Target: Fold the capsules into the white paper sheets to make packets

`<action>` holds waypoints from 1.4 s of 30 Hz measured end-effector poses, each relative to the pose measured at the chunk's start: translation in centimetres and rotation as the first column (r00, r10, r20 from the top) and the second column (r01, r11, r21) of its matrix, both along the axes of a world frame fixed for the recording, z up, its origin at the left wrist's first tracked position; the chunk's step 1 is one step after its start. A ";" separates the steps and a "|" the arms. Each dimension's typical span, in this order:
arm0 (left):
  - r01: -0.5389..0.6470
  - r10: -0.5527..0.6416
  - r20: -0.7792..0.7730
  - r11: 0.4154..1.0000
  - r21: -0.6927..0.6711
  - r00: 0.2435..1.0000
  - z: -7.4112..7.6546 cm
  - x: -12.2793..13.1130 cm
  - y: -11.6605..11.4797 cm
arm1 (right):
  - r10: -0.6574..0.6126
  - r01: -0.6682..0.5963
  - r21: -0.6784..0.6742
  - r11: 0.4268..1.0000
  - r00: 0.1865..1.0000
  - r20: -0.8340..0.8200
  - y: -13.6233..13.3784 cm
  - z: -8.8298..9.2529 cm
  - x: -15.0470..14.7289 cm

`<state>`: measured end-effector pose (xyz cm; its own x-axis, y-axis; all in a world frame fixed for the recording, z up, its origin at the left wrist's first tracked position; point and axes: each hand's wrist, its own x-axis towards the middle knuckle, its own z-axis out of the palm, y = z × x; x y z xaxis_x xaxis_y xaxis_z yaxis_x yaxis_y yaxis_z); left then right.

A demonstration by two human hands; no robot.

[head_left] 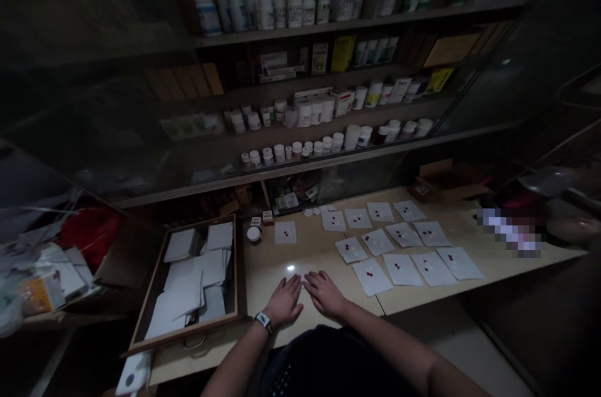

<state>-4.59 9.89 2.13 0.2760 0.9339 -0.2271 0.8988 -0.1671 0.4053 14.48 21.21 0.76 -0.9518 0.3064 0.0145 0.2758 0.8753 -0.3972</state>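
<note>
Left hand (pixel 283 302), right hand (pixel 326 293), flat, empty, nearly touching on counter (pixel 282 256), thirteen paper sheets (pixel 432 268) holding red pills (pixel 347 247)

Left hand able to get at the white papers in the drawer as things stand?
Probably yes. The left hand lies on the counter right beside the open drawer, with nothing between them; only the drawer's wooden rim separates it from the papers.
</note>
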 end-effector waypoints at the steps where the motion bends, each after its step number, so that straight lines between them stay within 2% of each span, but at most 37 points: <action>1: 0.008 -0.008 0.003 1.000 0.002 1.000 0.0 -0.1 0.0 | -0.010 0.010 -0.004 1.000 1.000 -0.001 -0.1 -0.3 0.2; 6: 0.037 -0.037 -0.003 0.999 0.011 0.999 -0.2 -0.1 0.2 | -0.052 0.052 0.000 0.999 0.999 0.003 -0.8 -1.0 0.7; 11: 0.051 -0.051 -0.045 0.999 -0.008 0.998 0.2 0.2 0.3 | -0.176 0.176 0.029 0.984 0.984 -0.017 -1.3 -1.4 1.2; 20: 0.065 -0.066 -0.032 0.998 -0.019 0.997 1.7 0.7 1.1 | -0.205 0.203 0.068 0.977 0.979 0.022 -1.3 -2.2 1.5; 30: 0.020 -0.019 -0.083 1.000 0.007 0.996 2.1 1.9 1.3 | -0.205 0.199 0.082 0.977 0.976 0.072 -0.1 -1.3 2.0; 34: 0.015 -0.018 -0.062 0.999 -0.038 0.998 2.0 2.0 1.2 | -0.195 0.194 0.023 0.981 0.974 0.111 -0.3 -0.5 1.9; 39: 0.000 -0.004 -0.056 0.997 -0.078 0.998 1.9 2.1 1.1 | -0.111 0.124 -0.081 0.989 0.984 0.142 -0.7 0.5 -0.2; 42: 0.003 -0.006 -0.039 0.997 -0.075 0.999 1.8 2.2 1.1 | -0.106 0.126 -0.110 0.986 0.979 0.176 -0.5 0.9 -0.8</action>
